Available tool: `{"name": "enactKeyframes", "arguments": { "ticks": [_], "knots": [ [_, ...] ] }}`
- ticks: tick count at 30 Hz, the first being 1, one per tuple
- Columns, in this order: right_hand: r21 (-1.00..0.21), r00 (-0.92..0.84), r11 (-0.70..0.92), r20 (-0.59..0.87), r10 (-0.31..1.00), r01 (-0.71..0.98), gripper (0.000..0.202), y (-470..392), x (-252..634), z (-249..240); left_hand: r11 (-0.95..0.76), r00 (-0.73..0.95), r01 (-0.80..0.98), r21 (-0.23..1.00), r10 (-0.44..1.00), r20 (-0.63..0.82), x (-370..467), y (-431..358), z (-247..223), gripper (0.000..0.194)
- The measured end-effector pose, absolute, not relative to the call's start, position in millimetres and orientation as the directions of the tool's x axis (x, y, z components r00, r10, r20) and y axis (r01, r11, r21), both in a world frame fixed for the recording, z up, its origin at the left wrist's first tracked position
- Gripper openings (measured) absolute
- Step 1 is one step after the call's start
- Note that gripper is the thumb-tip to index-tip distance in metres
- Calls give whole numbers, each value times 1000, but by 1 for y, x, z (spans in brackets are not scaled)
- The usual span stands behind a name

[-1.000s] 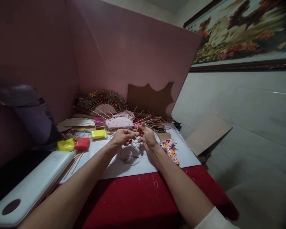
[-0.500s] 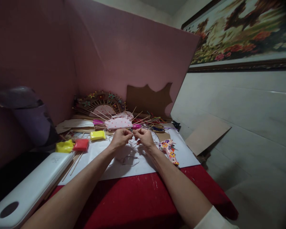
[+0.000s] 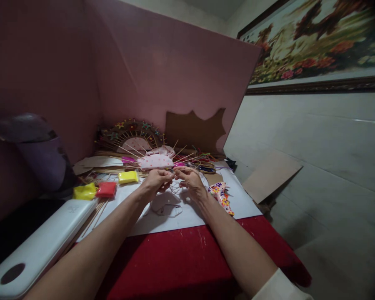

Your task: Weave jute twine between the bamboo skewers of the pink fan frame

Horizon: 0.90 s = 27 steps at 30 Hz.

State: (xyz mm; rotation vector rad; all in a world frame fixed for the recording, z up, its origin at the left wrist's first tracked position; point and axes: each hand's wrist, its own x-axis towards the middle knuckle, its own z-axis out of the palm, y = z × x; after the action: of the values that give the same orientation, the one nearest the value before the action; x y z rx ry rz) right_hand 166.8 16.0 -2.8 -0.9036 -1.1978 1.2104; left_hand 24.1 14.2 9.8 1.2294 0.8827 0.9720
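Observation:
My left hand [image 3: 158, 180] is closed in a pinch over the white sheet, thumb against fingertips. Facing it a short gap away, my right hand [image 3: 190, 181] has its fingers bent toward the left fingertips, a little looser. Thin pale string [image 3: 175, 191] trails below and between both hands, and its strands seem to run into the fingers; the exact grip is too small to see. A loop of the string lies on the sheet nearer me. Just beyond the hands sits a pink dotted half-round piece [image 3: 157, 161] with thin sticks fanning out of it.
Left of the hands lie a yellow packet [image 3: 128, 177], a red packet [image 3: 106, 189] and a yellow bag [image 3: 85, 191]. A white device [image 3: 46, 246] stands at the near left. On the right are a flower-patterned object [image 3: 221, 196] and scissors [image 3: 207, 169]. Cut cardboard [image 3: 193, 131] leans behind.
My right hand's fingers have loosened and stretched slightly toward the left. My left hand has turned a little, staying in its pinch. The string loop on the sheet has shifted slightly.

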Motion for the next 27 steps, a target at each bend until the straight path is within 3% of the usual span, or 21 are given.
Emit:
{"name": "enactKeyframes", "arguments": {
  "ticks": [4,11,16,27],
  "knots": [
    [-985,-53,109,117,992,-131,41,14,164,-3,7,263,-84,996,965,16,25,16,10,36],
    [-980,-59,141,150,987,-139,37,16,164,-5,-44,224,-13,999,973,46,27,19,6,27],
    [-972,-68,165,178,982,-170,32,18,166,-5,-27,322,-49,998,946,42,26,19,4,30],
    [-906,-151,62,137,979,-418,29,14,167,-1,176,472,-177,968,879,-73,22,12,12,27]
  ]
}}
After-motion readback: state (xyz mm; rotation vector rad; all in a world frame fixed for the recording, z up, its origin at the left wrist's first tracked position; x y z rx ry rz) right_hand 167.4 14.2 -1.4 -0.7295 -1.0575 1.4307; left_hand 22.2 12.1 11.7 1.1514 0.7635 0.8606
